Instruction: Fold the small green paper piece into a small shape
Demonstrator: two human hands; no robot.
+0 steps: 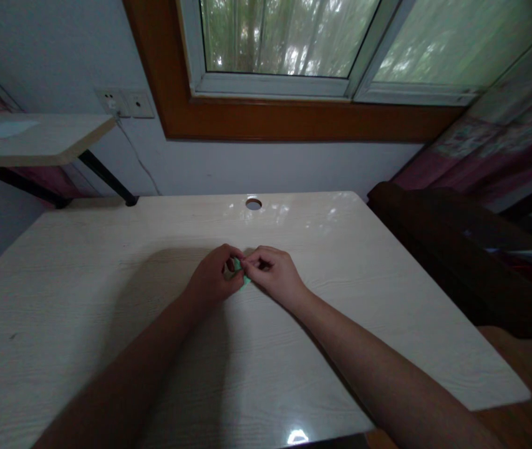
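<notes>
Hands meet over the middle of the pale wooden desk [106, 299], and from my remote screen I see both of them closed on 1 small green piece [246, 280]. The left hand [212, 277] has its fingers curled tight, with thumb and forefinger pinching the near-left side of the green piece. The right hand [272, 271] comes from the other side, its fingers also bent narrow, and its fingertips press on the same piece, so the 2 hands touch each other there. The green piece is mostly hidden between the fingers; only small edges show, and I cannot tell its shape or material. It sits just above the desk surface or on it, I cannot say which. Farther back on the desk there is a round cable hole [253, 203], well apart from the hands. Behind the desk a window [284, 37] in a brown frame looks on trees, a wall socket [125, 103] is at the left, and a light shelf [36, 140] stands beside it.
</notes>
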